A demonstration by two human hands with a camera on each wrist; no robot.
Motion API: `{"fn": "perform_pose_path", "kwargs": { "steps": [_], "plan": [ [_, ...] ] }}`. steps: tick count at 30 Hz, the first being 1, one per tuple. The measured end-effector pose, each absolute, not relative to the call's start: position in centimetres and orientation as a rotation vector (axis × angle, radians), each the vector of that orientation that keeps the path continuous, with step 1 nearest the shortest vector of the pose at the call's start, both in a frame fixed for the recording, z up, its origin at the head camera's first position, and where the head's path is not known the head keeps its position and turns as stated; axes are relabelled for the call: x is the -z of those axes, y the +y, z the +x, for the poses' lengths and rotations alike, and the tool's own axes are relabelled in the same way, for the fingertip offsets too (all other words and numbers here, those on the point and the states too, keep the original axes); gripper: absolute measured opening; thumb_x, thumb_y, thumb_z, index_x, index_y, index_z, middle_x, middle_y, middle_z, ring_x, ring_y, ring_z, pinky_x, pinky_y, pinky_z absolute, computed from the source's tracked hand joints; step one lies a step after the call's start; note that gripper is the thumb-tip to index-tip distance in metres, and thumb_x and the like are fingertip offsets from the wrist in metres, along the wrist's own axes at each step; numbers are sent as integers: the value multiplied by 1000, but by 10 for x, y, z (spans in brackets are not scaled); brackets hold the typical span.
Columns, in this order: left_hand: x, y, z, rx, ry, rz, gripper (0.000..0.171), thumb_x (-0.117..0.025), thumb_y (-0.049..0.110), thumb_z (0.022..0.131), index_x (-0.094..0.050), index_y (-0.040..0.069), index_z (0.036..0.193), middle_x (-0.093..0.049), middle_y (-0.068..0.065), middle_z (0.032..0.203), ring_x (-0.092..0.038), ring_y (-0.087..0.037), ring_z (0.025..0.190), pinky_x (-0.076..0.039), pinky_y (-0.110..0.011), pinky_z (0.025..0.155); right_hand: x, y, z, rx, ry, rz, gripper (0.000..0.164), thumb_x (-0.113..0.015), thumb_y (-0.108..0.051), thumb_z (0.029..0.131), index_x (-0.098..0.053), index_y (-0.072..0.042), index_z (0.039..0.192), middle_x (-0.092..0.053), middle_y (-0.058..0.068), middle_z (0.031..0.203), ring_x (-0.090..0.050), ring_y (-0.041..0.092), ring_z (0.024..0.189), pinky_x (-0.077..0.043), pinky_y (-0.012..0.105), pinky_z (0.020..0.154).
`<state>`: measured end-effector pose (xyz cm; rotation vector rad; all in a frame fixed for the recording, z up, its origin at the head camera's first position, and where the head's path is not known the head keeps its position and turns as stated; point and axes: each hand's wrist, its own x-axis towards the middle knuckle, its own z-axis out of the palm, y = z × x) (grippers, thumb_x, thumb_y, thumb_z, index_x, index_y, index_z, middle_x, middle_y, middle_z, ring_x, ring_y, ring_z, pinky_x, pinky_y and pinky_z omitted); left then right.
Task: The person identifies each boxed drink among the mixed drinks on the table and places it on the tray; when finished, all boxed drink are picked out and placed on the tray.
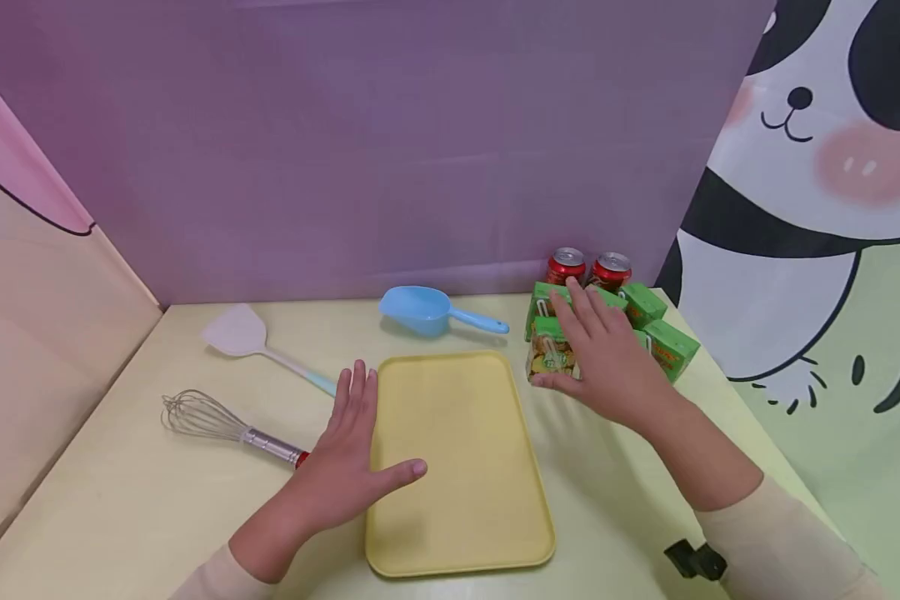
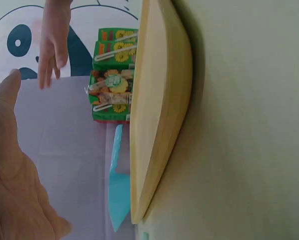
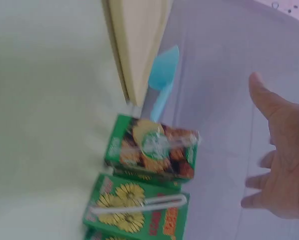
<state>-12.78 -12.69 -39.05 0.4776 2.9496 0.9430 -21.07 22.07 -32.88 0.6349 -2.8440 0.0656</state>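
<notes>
Pale sleeves (image 1: 783, 546) end at two bare hands held above a smooth cream table (image 1: 120, 517). Fingers of the left hand (image 1: 345, 471) lie straight and close together, thumb stretched well away; it hangs by the left edge of the yellow tray (image 1: 461, 467), holding nothing. Fingers of the right hand (image 1: 607, 367) are straight and slightly apart, thumb spread, above the green cartons (image 1: 673, 350) without gripping any.

These cartons are crisp-edged boxes with a slight sheen, clustered beyond the tray's far right corner. Yellow, petal-edged rounds are printed on several; the front carton (image 1: 551, 358) shows brown and yellow pieces around a round green-and-white emblem. Wrapped straws, one folded white, run along their faces. Behind stand red cans (image 1: 566, 268) with silvery metal lids.

Matte and rectangular, the tray has rounded corners and a raised rim. Beyond it sits a glossy blue scoop (image 1: 423, 312). To the left lie a pale, broad-bladed spatula (image 1: 240, 333) and a whisk (image 1: 258, 439) with thin wire loops and a shiny, red-banded handle.
</notes>
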Motion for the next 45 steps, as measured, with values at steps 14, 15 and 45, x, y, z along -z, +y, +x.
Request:
{"fn": "perform_pose_path", "kwargs": {
  "steps": [14, 15, 45],
  "plan": [
    [404, -137, -104, -971, 2628, 207, 129, -73, 73, 69, -3, 11, 159, -17, -6, 164, -31, -29, 145, -31, -52, 115, 320, 212, -289, -79, -3126, 730, 80, -75, -34, 87, -36, -2, 149, -41, 20, 151, -36, 41, 139, -34, 57, 112],
    [405, -137, -101, -958, 2618, 214, 130, -74, 72, 68, -5, 10, 159, -19, -7, 163, -34, -30, 144, -33, -52, 114, 321, 212, -292, -69, -3138, 734, 78, -75, -32, 87, -38, -2, 148, -42, 20, 150, -38, 41, 139, -35, 56, 111],
    [420, -138, -82, -673, 2699, 451, 131, -84, 64, 59, -24, -4, 153, -21, -20, 161, -36, -38, 141, -40, -56, 107, 304, 91, -292, -95, -2988, 1193, 53, -67, -27, 94, -52, -8, 141, -58, 10, 132, -53, 28, 124, -43, 42, 106]
  ]
}}
